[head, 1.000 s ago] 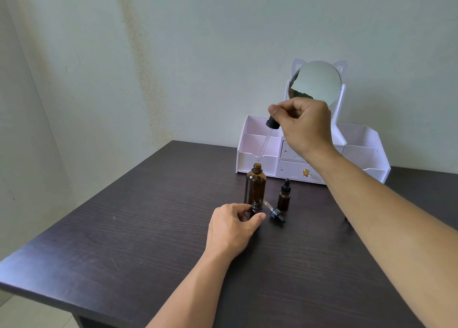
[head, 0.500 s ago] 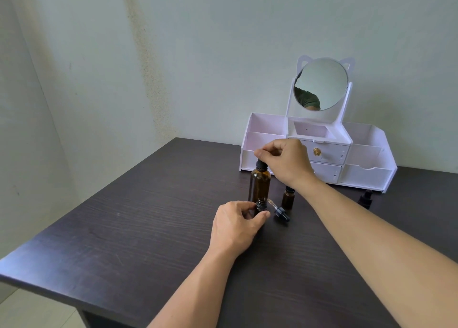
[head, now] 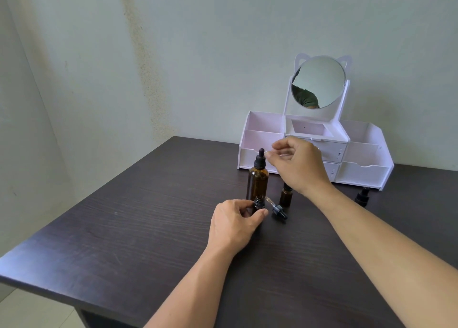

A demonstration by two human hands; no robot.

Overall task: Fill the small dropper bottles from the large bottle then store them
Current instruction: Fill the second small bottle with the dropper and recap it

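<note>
The large amber bottle (head: 257,182) stands upright mid-table with its black dropper cap (head: 260,159) seated in its neck. My right hand (head: 296,165) hovers just right of that cap, fingers loosely spread, holding nothing. My left hand (head: 235,222) grips a small open dropper bottle (head: 259,203) in front of the large one. This bottle's small dropper cap (head: 278,210) lies on the table to its right. A second small capped bottle (head: 285,197) stands behind it, partly hidden by my right wrist. A third (head: 362,197) stands further right.
A white organiser (head: 364,172) with open compartments, drawers and a round cat-ear mirror (head: 318,82) sits at the back of the dark wooden table (head: 148,228). A wall runs along the table's left and back. The near edge drops off at the lower left.
My right hand brought the large dropper down from above, set it into the large bottle's neck and let go. My left hand kept its hold on the small bottle.
</note>
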